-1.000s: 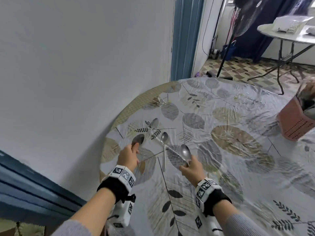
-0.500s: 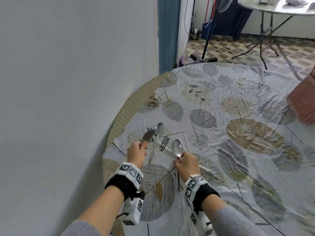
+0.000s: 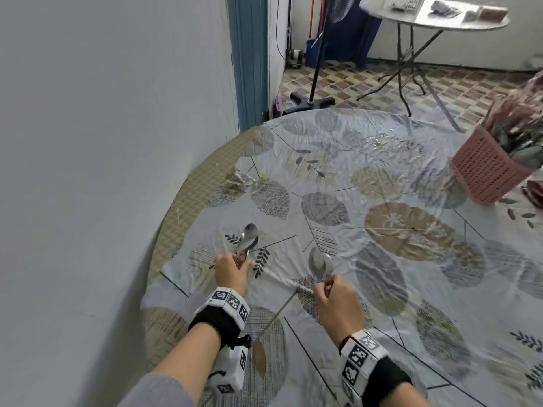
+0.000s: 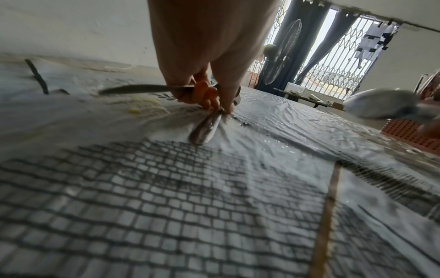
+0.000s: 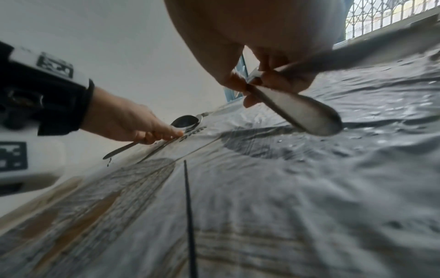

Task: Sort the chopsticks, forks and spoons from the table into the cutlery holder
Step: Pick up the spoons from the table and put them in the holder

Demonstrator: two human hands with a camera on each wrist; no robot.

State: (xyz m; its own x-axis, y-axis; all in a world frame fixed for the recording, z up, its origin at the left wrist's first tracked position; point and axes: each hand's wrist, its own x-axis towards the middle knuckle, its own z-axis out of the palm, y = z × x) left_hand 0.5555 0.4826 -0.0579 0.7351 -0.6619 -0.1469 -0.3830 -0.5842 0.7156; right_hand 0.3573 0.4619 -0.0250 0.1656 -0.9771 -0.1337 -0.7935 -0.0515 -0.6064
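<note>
Bare tablecloth [image 3: 338, 148] lies open toward the holder [image 3: 484, 168].

left hand [image 3: 232, 270] fingers curled, right hand [image 3: 338, 301] fingers pinched

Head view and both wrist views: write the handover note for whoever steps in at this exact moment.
Left hand: grips spoons by the handles, low over the tablecloth; it looks like two, bowls overlapping.
Right hand: pinches at least one spoon, raised off the cloth.
Cutlery holder: pink perforated basket at the far right edge, already holding cutlery; its compartments cannot be made out.
Done: these spoons gathered.
Left: carry both handfuls right and drop them into the holder. No other loose cutlery shows here.
</note>
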